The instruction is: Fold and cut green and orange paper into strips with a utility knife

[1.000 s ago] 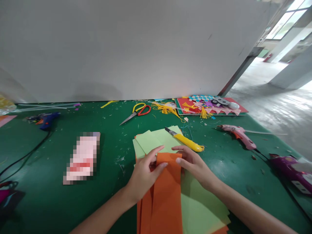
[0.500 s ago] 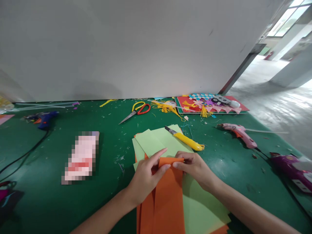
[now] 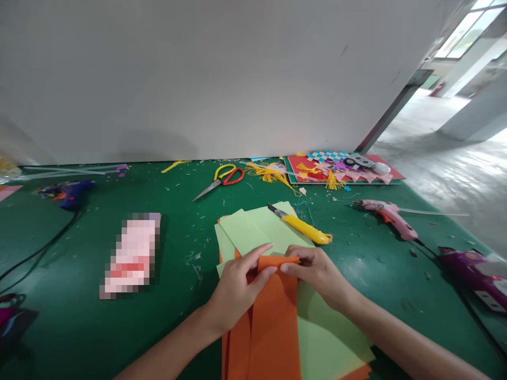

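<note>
An orange paper strip [image 3: 274,322] runs toward me, its far end folded over in a narrow flap. My left hand [image 3: 240,287] grips the strip's left side near the fold, thumb on top and index finger stretched beyond it. On the right corner of the fold, my right hand [image 3: 319,274] pinches the paper between thumb and curled fingers. Underneath lie light green sheets [image 3: 328,327] with more orange paper. A yellow utility knife [image 3: 303,227] rests on the green sheets just beyond my hands, its blade pointing to the far left.
Scissors [image 3: 222,180] with yellow and red handles lie farther back. Glue guns sit around: a blue one [image 3: 75,194] left, a pink one [image 3: 390,217] and a purple one [image 3: 475,277] right. A pixelated pink item [image 3: 132,256] lies left. Decorated red card [image 3: 386,163] stands near the wall.
</note>
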A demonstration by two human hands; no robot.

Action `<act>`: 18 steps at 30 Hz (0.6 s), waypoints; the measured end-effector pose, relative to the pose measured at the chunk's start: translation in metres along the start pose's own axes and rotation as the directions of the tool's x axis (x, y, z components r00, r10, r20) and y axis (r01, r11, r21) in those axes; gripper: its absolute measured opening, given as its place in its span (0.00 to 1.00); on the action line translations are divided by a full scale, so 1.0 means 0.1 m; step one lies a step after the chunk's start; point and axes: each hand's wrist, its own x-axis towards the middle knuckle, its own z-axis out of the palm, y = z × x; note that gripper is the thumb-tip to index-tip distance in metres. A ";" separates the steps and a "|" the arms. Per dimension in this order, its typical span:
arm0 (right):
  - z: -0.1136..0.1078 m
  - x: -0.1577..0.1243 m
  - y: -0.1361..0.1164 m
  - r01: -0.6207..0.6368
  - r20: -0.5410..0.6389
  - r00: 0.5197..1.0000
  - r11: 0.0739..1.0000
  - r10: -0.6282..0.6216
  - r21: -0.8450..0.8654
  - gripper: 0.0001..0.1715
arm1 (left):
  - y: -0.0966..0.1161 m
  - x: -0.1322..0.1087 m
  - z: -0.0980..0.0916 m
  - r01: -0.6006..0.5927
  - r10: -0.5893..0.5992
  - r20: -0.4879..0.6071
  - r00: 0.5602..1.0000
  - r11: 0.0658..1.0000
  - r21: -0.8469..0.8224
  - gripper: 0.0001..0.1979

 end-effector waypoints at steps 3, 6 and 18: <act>-0.01 -0.01 0.01 -0.003 0.005 1.000 1.000 0.003 -0.019 0.16 | 0.01 0.00 0.00 0.006 -0.006 0.008 1.000 1.000 -0.010 0.21; -0.01 -0.01 0.01 -0.002 0.002 1.000 1.000 0.002 -0.016 0.16 | 0.01 0.00 -0.01 0.006 -0.006 0.016 1.000 1.000 -0.019 0.20; -0.04 0.02 0.02 -0.043 0.032 0.998 0.996 0.046 -0.077 0.16 | -0.03 0.02 -0.04 -0.023 0.022 0.025 0.999 0.999 0.026 0.20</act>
